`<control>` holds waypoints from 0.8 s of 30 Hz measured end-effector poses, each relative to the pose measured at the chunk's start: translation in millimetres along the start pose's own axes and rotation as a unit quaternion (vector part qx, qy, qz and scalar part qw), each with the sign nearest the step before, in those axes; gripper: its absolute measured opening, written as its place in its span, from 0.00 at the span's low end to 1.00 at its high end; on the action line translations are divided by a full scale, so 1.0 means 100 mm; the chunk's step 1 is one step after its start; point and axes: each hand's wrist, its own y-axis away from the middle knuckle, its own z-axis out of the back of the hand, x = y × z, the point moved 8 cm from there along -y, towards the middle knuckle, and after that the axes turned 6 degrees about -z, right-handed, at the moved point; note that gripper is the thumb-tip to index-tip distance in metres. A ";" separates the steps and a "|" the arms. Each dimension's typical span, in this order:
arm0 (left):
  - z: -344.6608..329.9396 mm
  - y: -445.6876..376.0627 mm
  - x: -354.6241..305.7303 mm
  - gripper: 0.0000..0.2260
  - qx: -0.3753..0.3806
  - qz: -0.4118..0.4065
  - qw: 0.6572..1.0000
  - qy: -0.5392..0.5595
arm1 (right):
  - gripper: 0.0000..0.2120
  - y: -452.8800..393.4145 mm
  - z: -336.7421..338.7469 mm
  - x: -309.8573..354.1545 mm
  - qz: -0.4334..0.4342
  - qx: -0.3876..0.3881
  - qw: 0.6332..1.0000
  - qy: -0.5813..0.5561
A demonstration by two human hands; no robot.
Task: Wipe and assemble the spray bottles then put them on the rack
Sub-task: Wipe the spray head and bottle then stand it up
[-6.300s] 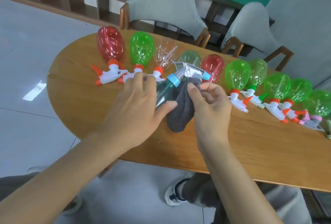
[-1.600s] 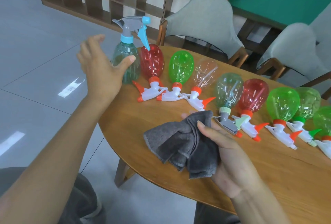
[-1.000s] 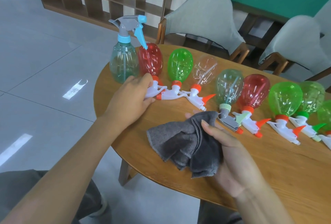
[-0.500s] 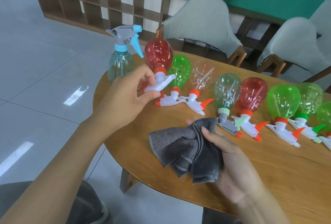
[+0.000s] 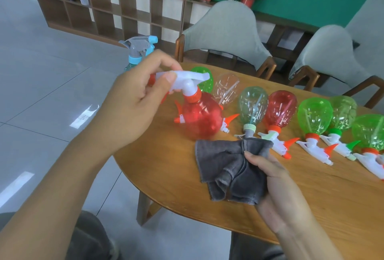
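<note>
one wooden tabletop (image 5: 207, 187) with bottles (image 5: 313, 114) lying in a row. grey cloth (image 5: 230, 168) bunched in right hand (image 5: 278, 187), fingers curled round it. red bottle (image 5: 199, 118) hanging above tabletop, left hand (image 5: 133, 102) fingers pinching its white sprayer (image 5: 185, 78).

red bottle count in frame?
2. One round red plastic spray bottle hangs from the left hand; the other red bottle lies in the table row. More may sit off-frame right.
</note>
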 end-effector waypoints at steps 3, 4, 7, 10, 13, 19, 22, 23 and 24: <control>-0.04 -0.02 -0.04 0.09 0.004 -0.023 0.997 -0.070 | 0.16 0.02 0.08 0.02 0.012 -0.029 0.999 0.010; -0.06 -0.04 -0.05 0.09 0.005 -0.032 0.995 -0.089 | 0.15 0.02 0.12 0.02 0.015 -0.040 0.999 0.014; -0.15 -0.08 -0.09 0.09 0.023 -0.064 0.988 -0.137 | 0.12 0.03 0.22 0.08 0.023 -0.072 0.997 0.028; -0.22 -0.11 -0.14 0.09 0.036 -0.084 0.985 -0.143 | 0.09 0.05 0.29 0.21 0.042 -0.098 0.994 0.040; -0.24 -0.11 -0.19 0.11 0.043 -0.105 0.984 -0.137 | 0.07 0.10 0.33 0.39 0.094 -0.115 0.988 0.037; -0.26 -0.10 -0.21 0.12 0.056 -0.083 0.992 -0.082 | 0.05 0.10 0.23 0.40 0.104 -0.110 0.987 0.054; -0.29 -0.09 -0.17 0.11 0.056 -0.045 0.996 -0.052 | 0.06 0.04 0.14 0.28 0.092 -0.098 0.990 0.051; -0.31 -0.08 -0.16 0.10 0.057 -0.036 0.997 -0.046 | 0.07 0.02 0.09 0.24 0.092 -0.088 0.991 0.048; -0.33 -0.07 -0.15 0.09 0.056 -0.031 0.997 -0.039 | 0.08 0.01 0.04 0.20 0.091 -0.078 0.992 0.045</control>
